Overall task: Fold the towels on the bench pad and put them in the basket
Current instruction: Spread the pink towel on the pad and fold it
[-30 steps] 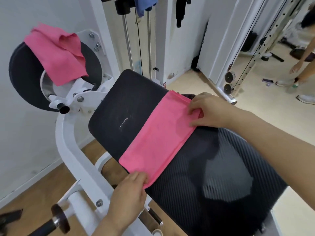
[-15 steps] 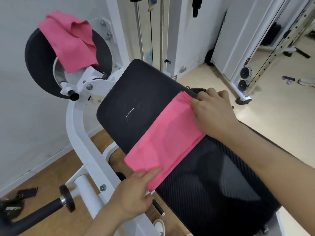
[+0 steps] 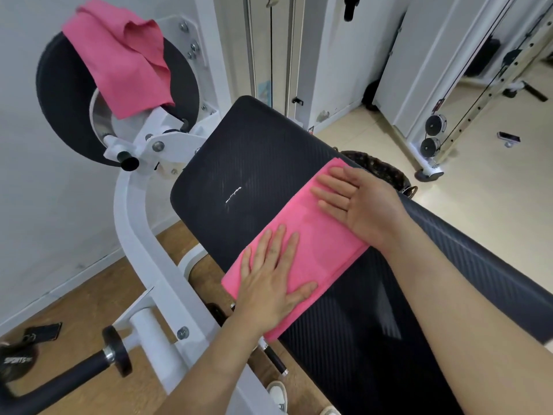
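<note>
One head view: you look forward and down, close over the worktop (image 3: 254,151), left grip (image 3: 269,289) and right grip (image 3: 356,202) centre-frame.

White "SPORTS" on black pad (image 3: 16,362) lower left, following characters unreadable

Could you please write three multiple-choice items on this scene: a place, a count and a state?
1. Where is the crumpled towel? A) floor B) over the roller pad C) chair
2. How many pink towels show? A) one B) two C) three
3. How do left hand and right hand lie on the folded towel? A) flat B) fisted C) lifted off
Answers: 1 B, it drapes the roller pad; 2 B, the other lies on the bench pad; 3 A, fingers straight.
</note>
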A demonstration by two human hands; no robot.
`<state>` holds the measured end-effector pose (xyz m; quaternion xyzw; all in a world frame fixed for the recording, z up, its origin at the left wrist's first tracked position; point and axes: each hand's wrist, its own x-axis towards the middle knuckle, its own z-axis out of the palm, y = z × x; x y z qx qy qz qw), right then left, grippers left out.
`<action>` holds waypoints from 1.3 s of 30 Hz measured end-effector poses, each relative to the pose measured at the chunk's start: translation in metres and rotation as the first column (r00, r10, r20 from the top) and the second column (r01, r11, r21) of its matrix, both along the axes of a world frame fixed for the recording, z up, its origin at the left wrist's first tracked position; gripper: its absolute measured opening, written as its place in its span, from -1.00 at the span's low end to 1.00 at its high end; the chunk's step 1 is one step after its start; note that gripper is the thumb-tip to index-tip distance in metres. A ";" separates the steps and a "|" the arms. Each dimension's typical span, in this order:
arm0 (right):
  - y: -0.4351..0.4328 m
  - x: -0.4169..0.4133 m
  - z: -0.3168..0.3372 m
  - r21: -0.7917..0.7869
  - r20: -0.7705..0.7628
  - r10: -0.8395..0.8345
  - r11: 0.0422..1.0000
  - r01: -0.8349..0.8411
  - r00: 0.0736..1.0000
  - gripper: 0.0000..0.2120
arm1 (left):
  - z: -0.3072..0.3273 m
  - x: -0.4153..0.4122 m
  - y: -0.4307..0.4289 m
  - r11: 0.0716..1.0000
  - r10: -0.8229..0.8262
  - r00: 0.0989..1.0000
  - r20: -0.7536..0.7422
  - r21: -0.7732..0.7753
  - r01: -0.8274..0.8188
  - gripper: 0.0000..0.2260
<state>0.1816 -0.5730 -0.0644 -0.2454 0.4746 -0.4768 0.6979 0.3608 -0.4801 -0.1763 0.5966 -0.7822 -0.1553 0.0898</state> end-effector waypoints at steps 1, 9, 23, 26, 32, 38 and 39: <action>0.001 0.002 -0.001 -0.022 -0.027 -0.013 1.000 0.012 1.000 -0.61 | 0.002 0.000 0.000 1.000 -0.011 1.000 -0.004 -0.001 0.011 -0.25; 0.039 0.043 -0.046 -0.269 -0.961 -0.244 0.719 -0.640 0.130 -0.54 | -0.010 0.063 0.018 0.889 0.452 0.804 -0.387 0.125 -0.440 -0.70; 0.146 0.115 -0.070 -0.048 -0.976 -0.166 0.797 -0.602 -0.142 -0.21 | 0.055 0.061 0.006 0.680 0.732 0.065 -0.678 0.723 -0.119 -0.80; 0.142 0.118 -0.075 -0.083 -0.986 -0.146 0.846 -0.527 -0.078 -0.33 | 0.066 0.063 0.006 0.729 0.684 0.034 -0.729 0.685 0.010 -0.57; 0.131 0.097 -0.065 -0.158 -0.975 -0.218 0.810 -0.565 -0.038 -0.69 | 0.049 0.088 -0.001 0.996 -0.064 0.988 -0.138 -0.066 0.055 -0.54; 0.118 0.066 -0.038 -0.021 -1.000 -0.019 0.734 -0.678 0.010 -0.94 | 0.062 0.091 -0.027 0.974 -0.169 0.910 -0.380 0.077 0.213 -0.85; 0.115 0.060 -0.033 -0.035 -0.999 -0.007 0.740 -0.671 0.043 -0.91 | 0.068 0.090 -0.034 0.964 -0.155 0.897 -0.413 0.137 0.230 -0.87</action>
